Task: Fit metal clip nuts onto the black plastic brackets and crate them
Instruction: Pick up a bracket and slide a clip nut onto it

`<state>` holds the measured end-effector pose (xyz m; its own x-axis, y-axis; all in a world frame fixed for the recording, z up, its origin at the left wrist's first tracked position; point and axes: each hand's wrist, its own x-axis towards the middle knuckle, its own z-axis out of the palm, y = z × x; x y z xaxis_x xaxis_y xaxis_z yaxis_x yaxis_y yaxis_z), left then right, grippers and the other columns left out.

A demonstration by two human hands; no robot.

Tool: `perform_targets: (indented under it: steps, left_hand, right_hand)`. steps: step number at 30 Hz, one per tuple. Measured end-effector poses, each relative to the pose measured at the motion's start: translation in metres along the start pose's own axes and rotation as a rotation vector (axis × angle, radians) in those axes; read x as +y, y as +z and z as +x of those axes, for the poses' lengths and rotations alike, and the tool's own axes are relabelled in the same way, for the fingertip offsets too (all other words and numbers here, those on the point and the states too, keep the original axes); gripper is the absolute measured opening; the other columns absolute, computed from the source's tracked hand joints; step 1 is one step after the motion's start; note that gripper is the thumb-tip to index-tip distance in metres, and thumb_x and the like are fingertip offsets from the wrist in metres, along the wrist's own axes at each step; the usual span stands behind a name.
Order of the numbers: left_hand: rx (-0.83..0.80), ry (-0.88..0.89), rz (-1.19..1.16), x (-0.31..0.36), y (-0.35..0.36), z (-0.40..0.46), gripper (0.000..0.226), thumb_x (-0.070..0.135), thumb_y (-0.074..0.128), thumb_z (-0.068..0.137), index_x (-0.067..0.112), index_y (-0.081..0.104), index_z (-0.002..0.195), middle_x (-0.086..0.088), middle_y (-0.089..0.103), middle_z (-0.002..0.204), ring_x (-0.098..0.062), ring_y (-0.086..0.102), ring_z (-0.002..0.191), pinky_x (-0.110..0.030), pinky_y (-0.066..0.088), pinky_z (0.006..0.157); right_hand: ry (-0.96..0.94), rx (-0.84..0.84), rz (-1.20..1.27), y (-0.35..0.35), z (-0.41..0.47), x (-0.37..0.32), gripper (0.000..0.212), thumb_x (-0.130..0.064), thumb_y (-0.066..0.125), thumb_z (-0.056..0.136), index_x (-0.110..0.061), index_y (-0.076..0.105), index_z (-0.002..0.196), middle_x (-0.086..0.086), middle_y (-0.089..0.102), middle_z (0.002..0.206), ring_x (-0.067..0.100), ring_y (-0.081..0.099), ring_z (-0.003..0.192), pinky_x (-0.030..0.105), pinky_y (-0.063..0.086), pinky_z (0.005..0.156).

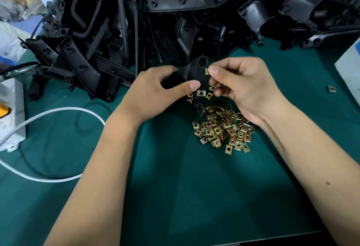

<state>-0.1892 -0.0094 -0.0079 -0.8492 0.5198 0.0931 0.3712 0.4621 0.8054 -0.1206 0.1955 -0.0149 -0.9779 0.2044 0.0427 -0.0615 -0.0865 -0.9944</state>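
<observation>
My left hand grips a black plastic bracket just above the green mat, thumb on its front face. A brass-coloured clip nut sits on the bracket's lower part. My right hand pinches another clip nut between thumb and forefinger at the bracket's right edge. Its other fingers curl around what look like a few more nuts. A loose heap of clip nuts lies on the mat below my right hand.
A big pile of black brackets fills the back of the table. A white power strip and white cable lie at the left. One stray nut and a white box sit at the right.
</observation>
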Motion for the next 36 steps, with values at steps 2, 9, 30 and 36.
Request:
perform_targets:
  steps: [2,9,30,36]
  left_hand:
    - [0.01,-0.015,0.052,-0.001,0.001,0.001,0.033,0.071,0.072,0.081,0.039,0.07,0.089,0.021,0.063,0.062,0.004,0.054,0.049,-0.018,0.043,0.051]
    - [0.072,-0.031,0.096,0.0,0.01,0.002,0.04,0.079,0.07,0.075,0.04,0.063,0.076,0.018,0.063,0.062,0.001,0.054,0.048,-0.029,0.042,0.051]
    - [0.081,-0.106,-0.029,0.002,0.02,0.004,0.043,0.077,0.073,0.074,0.035,0.068,0.081,0.015,0.06,0.055,0.0,0.049,0.042,-0.03,0.043,0.047]
    - [0.094,-0.154,-0.012,0.003,0.022,0.005,0.051,0.081,0.071,0.071,0.031,0.064,0.074,0.008,0.06,0.055,-0.008,0.049,0.043,-0.038,0.047,0.045]
  right_hand:
    - [0.017,0.002,-0.024,-0.001,0.0,0.001,0.012,-0.004,0.069,0.096,-0.008,0.075,0.085,0.001,0.066,0.066,0.013,0.059,0.064,0.022,0.051,0.058]
    - [0.074,0.003,0.012,0.003,0.0,0.003,0.014,-0.011,0.07,0.096,-0.01,0.073,0.083,0.0,0.059,0.065,0.009,0.054,0.063,0.022,0.044,0.054]
    - [-0.066,0.007,-0.117,-0.01,0.005,0.005,0.018,-0.014,0.072,0.096,-0.004,0.075,0.08,0.003,0.062,0.062,0.025,0.05,0.064,0.024,0.043,0.056]
    - [-0.107,0.026,-0.17,-0.008,0.005,0.009,0.018,-0.019,0.071,0.097,-0.01,0.078,0.083,0.003,0.064,0.063,0.016,0.052,0.06,0.021,0.043,0.054]
